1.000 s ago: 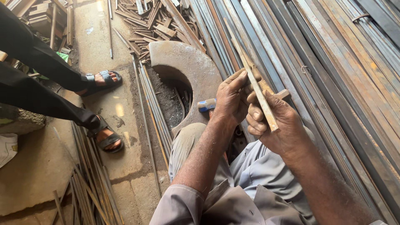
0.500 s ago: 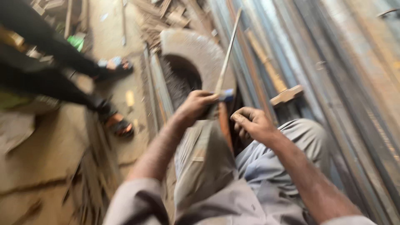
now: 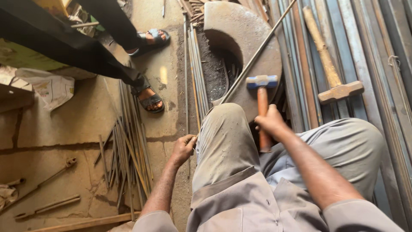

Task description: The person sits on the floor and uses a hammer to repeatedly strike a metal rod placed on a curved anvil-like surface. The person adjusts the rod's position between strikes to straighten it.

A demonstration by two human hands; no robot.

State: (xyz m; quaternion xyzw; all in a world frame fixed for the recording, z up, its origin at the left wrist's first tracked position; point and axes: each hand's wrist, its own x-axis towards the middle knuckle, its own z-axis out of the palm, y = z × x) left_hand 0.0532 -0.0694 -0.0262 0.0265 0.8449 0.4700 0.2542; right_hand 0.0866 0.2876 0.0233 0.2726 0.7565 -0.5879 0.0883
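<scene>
Hammer (image 3: 262, 92) in right hand (image 3: 270, 122); handle end hidden behind knee.

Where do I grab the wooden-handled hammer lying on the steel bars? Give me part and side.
Grip the wooden handle about mid-length, coming down from above. It lies flat on the bars with its top side bare, and the heavy head is at the near end.

The hammer (image 3: 262, 101) has a blue-painted metal head with worn grey ends and a reddish-brown wooden handle. It stands nearly upright in the view, head at the top, over the curved rusty metal block. The long thin steel rod (image 3: 253, 58) lies slanting across that block from upper right to lower left; its lower end seems to run behind the knee.
</scene>
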